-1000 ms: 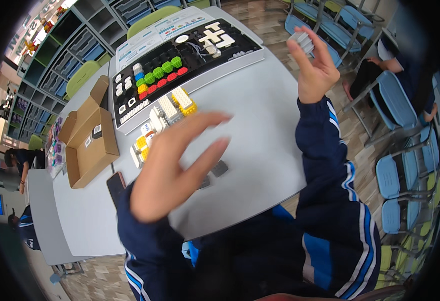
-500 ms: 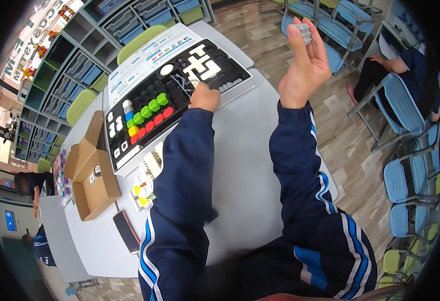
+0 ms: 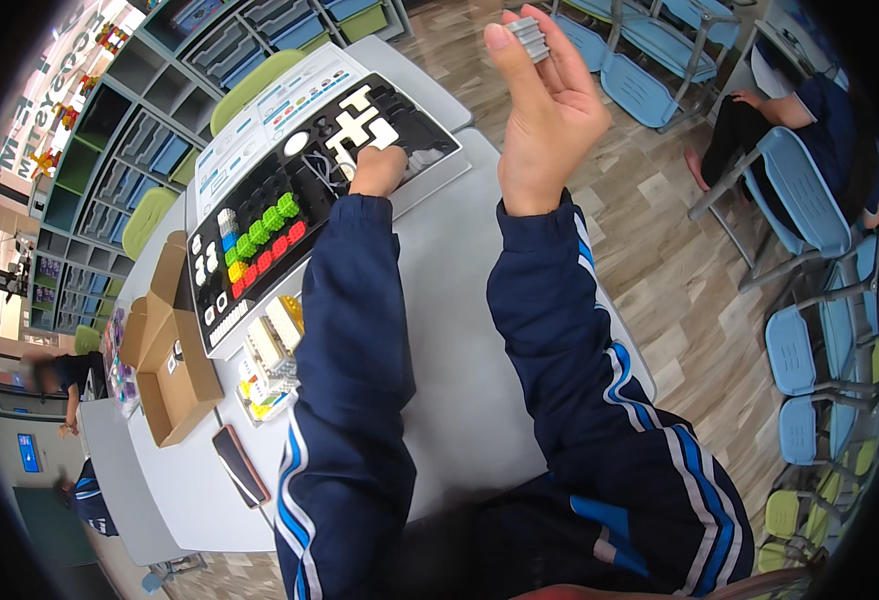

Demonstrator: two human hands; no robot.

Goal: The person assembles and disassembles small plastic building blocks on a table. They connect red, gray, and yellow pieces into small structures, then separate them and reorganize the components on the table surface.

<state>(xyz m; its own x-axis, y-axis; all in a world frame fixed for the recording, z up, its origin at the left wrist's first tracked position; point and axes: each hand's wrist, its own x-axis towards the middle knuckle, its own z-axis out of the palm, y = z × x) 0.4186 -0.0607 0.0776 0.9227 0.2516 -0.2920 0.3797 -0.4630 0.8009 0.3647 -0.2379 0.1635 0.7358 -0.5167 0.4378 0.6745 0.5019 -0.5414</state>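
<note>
My right hand [image 3: 555,125] is raised to the right of the table, pinching a small stack of grey ribbed plastic pieces [image 3: 529,40] between thumb and fingers. My left hand [image 3: 378,172] reaches into the black tray of a building kit box [image 3: 437,172], its fingers curled and their tips hidden. Beside its knuckles lie grey pieces [image 3: 423,158] at the tray's right end. White block pieces [image 3: 355,124] sit just beyond the hand, and a grey cable [image 3: 315,170] lies to its left. Green blocks [image 3: 259,232] and red blocks [image 3: 271,258] line the tray's left part.
Behind the tray lies a printed sheet [image 3: 249,135]. An open cardboard box [image 3: 174,375], a phone [image 3: 239,465] and a white-and-yellow block assembly [image 3: 271,345] are on the table's left. Blue chairs [image 3: 799,200] and a seated person [image 3: 819,150] are to the right; shelves [image 3: 159,130] stand behind.
My left hand has moved from beside the cable and white pieces toward the grey pieces at the tray's right end. The right hand still holds its grey stack. The whole view has shifted slightly.
</note>
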